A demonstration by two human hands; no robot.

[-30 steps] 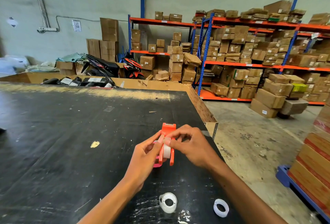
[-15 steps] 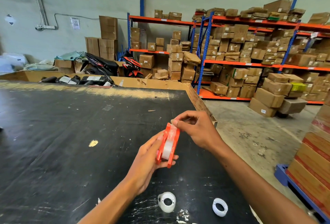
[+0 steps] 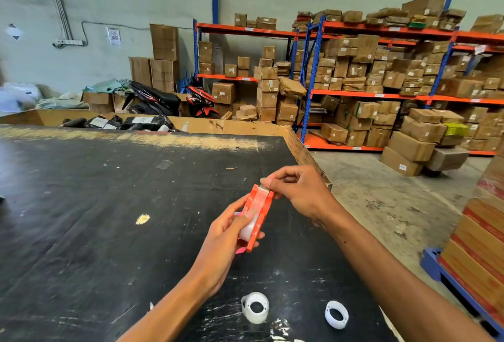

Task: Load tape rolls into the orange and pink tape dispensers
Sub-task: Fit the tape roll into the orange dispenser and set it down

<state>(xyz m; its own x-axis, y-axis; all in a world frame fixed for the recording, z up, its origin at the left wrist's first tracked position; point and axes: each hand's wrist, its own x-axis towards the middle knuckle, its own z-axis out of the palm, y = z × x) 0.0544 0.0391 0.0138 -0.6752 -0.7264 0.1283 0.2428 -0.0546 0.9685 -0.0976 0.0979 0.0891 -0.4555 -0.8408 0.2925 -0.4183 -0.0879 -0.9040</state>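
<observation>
My left hand (image 3: 226, 235) grips the orange tape dispenser (image 3: 263, 212) above the black table (image 3: 95, 219), with a clear tape roll (image 3: 249, 228) seated inside it. My right hand (image 3: 300, 194) pinches the tape end at the dispenser's far tip. A sliver of the pink tape dispenser (image 3: 240, 250) shows behind the orange one, mostly hidden by my left hand. Two loose tape rolls lie near the table's front edge: one (image 3: 255, 307) tilted, and a thinner ring (image 3: 336, 314) to its right.
A cardboard bin (image 3: 191, 125) with dark parcels borders the table's far edge. Shelving racks (image 3: 381, 96) stacked with cartons fill the background right. A blue pallet (image 3: 436, 262) with stacked boxes stands at the right. The table's right edge drops to concrete floor.
The dispenser has been lifted and tilted away from me. My right hand moved from the roll to the dispenser's far tip, pulling the tape end along.
</observation>
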